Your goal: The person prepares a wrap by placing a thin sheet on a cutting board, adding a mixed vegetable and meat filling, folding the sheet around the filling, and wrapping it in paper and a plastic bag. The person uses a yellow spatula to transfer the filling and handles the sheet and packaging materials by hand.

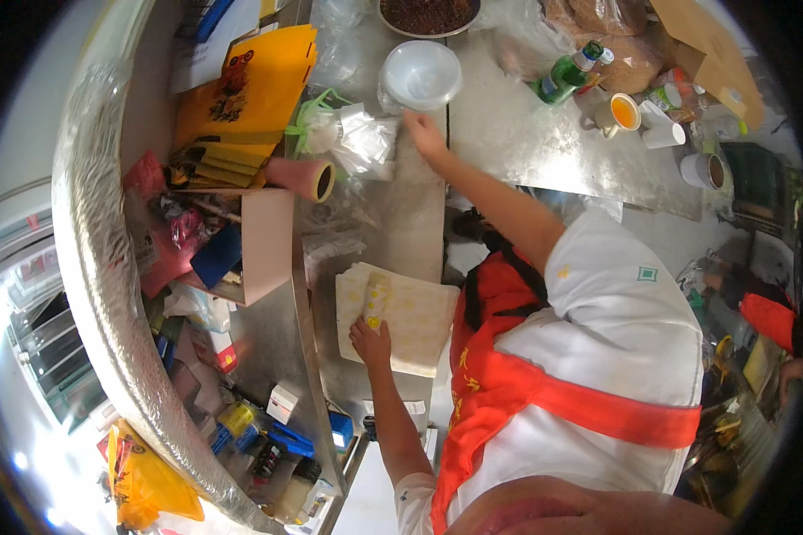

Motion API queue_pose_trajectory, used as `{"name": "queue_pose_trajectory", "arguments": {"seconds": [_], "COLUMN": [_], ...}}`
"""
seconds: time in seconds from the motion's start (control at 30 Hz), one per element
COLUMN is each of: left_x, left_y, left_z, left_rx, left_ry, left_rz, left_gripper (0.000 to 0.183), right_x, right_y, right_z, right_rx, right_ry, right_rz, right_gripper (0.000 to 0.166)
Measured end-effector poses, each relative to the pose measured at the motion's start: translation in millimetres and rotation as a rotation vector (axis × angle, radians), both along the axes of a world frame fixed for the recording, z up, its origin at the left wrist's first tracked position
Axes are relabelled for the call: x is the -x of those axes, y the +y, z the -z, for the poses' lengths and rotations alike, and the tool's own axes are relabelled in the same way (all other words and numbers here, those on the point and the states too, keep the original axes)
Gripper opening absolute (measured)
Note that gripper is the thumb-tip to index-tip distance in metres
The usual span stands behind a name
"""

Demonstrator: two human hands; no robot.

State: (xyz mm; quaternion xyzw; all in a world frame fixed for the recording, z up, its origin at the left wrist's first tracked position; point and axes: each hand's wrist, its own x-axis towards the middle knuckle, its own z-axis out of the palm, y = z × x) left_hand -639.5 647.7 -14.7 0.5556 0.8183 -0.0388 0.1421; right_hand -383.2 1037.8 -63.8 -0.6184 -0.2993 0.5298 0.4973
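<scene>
My left hand grips the lower end of a roll wrapped in printed paper, marked with yellow smiley faces. The roll lies on a stack of pale wrapping paper sheets with a faint yellow print. My right hand reaches far across the metal counter, fingers curled, just below a stack of white plastic bowls. A bundle of white plastic bags with green handles lies close beside it. Whether its fingertips hold a bit of thin plastic cannot be made out.
A pan of dark flakes stands beyond the bowls. The side counter carries a green bottle, a mug of orange liquid and several cups. Yellow bags, a pink vase and a cardboard box crowd the raised metal shelf.
</scene>
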Motion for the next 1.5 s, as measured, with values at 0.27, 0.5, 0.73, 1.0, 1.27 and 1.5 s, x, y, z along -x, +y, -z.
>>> {"name": "queue_pose_trajectory", "arguments": {"seconds": [0.27, 0.5, 0.73, 1.0, 1.27, 1.5], "left_x": [2.9, 17.1, -27.6, -214.7, -307.8, -301.3], "left_y": [-0.6, -11.6, 15.3, 119.2, 119.6, 107.8], "left_z": [5.9, 19.5, -33.4, -86.7, -105.2, -105.5], "left_rx": [0.048, -0.05, -0.348, -0.525, 0.747, 0.59], "left_ry": [-0.018, 0.019, -0.213, -1.5, -2.471, -2.599], "left_rz": [-0.049, 0.047, -0.085, 0.061, 0.051, 0.193], "left_gripper": [0.065, 0.069, 0.065, 0.036, 0.079, 0.079], "right_x": [35.6, -27.1, -157.1, -247.5, -282.8, -300.8], "right_y": [33.4, -16.4, -165.8, -272.2, -333.8, -346.8], "right_z": [39.7, 36.8, -37.0, -212.3, -200.3, -175.5], "right_rx": [0.23, 0.087, -0.338, -0.47, -0.401, -0.287], "right_ry": [0.285, -0.452, -0.133, 0.41, 0.303, -0.024], "right_rz": [-0.305, -0.156, 0.124, 0.055, -0.127, -0.196], "right_gripper": [0.032, 0.03, 0.021, 0.017, 0.017, 0.015]}}
